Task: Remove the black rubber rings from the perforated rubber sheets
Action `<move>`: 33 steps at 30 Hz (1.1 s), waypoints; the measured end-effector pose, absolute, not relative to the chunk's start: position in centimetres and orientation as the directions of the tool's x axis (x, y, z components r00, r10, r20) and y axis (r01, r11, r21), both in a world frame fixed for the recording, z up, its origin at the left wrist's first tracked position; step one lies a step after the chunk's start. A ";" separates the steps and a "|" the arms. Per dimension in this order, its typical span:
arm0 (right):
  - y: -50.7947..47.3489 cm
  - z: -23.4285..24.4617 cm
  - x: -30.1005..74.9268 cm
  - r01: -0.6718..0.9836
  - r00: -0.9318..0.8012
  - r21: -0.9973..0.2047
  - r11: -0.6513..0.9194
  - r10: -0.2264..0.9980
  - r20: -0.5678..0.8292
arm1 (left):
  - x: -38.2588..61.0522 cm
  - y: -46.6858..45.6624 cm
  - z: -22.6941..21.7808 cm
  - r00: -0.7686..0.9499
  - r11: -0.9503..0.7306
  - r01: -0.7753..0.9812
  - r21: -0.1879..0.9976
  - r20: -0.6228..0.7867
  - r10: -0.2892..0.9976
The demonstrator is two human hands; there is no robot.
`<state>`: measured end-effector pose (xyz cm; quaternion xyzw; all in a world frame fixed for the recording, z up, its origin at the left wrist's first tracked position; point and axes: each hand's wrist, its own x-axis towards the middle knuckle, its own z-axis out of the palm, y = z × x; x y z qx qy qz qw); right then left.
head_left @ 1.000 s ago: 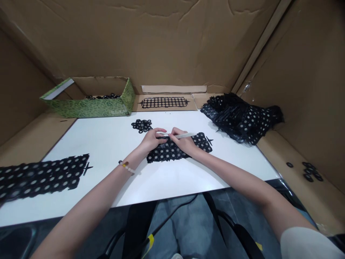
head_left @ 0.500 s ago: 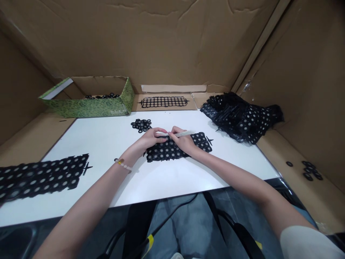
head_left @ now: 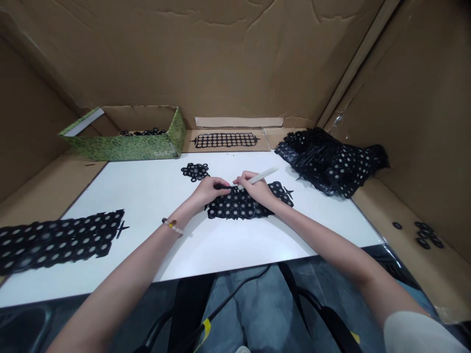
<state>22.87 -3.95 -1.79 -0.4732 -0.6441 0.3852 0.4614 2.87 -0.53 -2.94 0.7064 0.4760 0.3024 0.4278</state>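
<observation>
A black rubber-like sheet (head_left: 235,210) with rows of round holes or discs lies flat on the white table in front of me. My left hand (head_left: 206,191) pinches its far left edge between thumb and fingers. In my right hand (head_left: 258,190) is a slim white pen-like tool (head_left: 266,173), its tip down at the sheet's far edge, close to my left fingertips. My right wrist rests across the sheet's right part. Just beyond my left hand is a small pile of loose black rings (head_left: 195,171).
A green box (head_left: 125,148) with black rings stands at the back left. One perforated sheet (head_left: 226,140) lies on cardboard at the back, another (head_left: 59,240) at the left. A heap of black sheets (head_left: 331,162) fills the back right. Several rings (head_left: 427,234) lie far right. Cardboard walls (head_left: 235,63) enclose the table.
The white tool now stands more steeply, its back end raised. My left fingers have closed down onto the sheet's edge. The sheet appears shifted slightly right, along with a small shift of the view.
</observation>
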 end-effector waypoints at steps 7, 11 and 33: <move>-4.2 -1.6 22.7 0.243 -0.089 -0.923 0.297 0.955 0.284 | 3.3 -1.1 -2.4 0.317 -0.128 0.413 0.902 -0.011 0.948; -4.3 -2.1 22.6 0.412 -0.158 -0.868 0.276 0.960 0.230 | 3.3 -1.1 -2.4 0.318 -0.111 0.396 0.912 -0.023 0.948; -3.8 -2.8 23.0 0.412 -0.119 -0.888 0.205 0.978 0.170 | 3.0 -1.7 -1.2 0.447 -0.203 0.618 0.759 -0.127 0.885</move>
